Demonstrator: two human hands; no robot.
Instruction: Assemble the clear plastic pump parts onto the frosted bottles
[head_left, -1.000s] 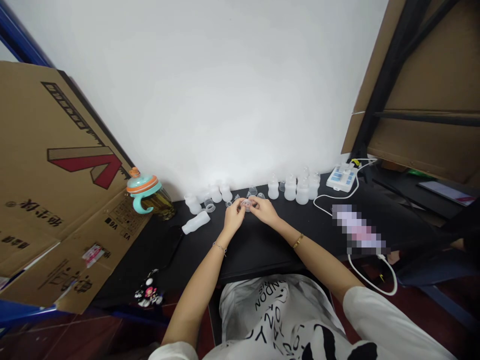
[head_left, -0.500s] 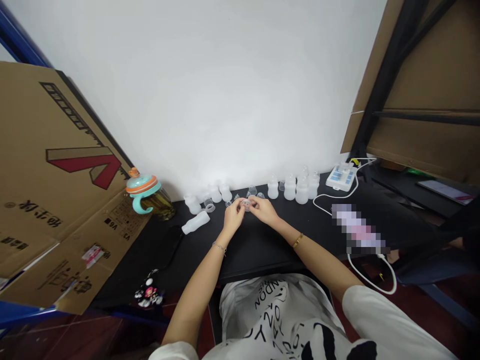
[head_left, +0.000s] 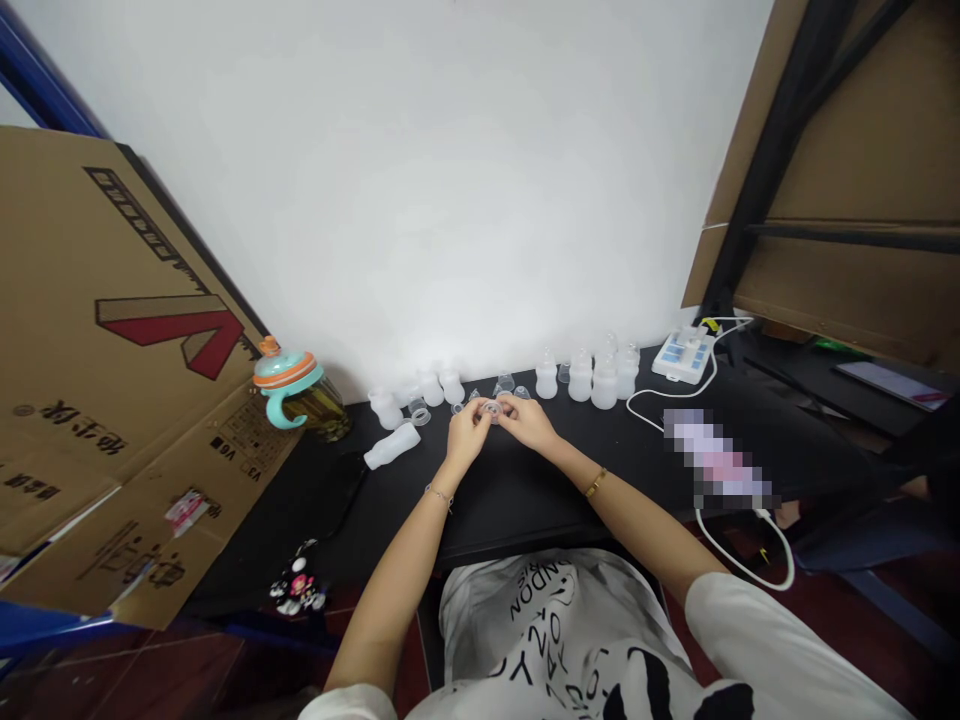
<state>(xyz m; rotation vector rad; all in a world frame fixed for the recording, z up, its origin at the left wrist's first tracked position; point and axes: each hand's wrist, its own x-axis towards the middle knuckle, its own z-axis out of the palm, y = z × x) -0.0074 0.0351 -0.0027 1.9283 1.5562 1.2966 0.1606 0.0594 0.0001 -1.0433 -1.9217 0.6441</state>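
Between my fingertips is a small clear bottle ring (head_left: 493,408), perhaps with a nipple in it; the details are too small to tell. My left hand (head_left: 468,430) grips its left side, and my right hand (head_left: 528,420) pinches the right side. Just beyond the hands lie several clear caps (head_left: 505,382) and small bottle parts. To the left, a frosted white bottle (head_left: 392,445) lies on its side, with more open bottles (head_left: 386,408) standing behind it. Several capped baby bottles (head_left: 580,376) stand together on the right.
On the black table (head_left: 517,500), a teal-lidded drink jug (head_left: 300,390) stands at the left beside a large cardboard box (head_left: 150,380). A power strip (head_left: 682,354) with white cable sits at the right, near a blurred-out phone-like object (head_left: 712,450). A white wall rises behind.
Both hands stay in nearly the same place, still holding the ring, with only a slight shift of the fingers. Everything else stands as before.
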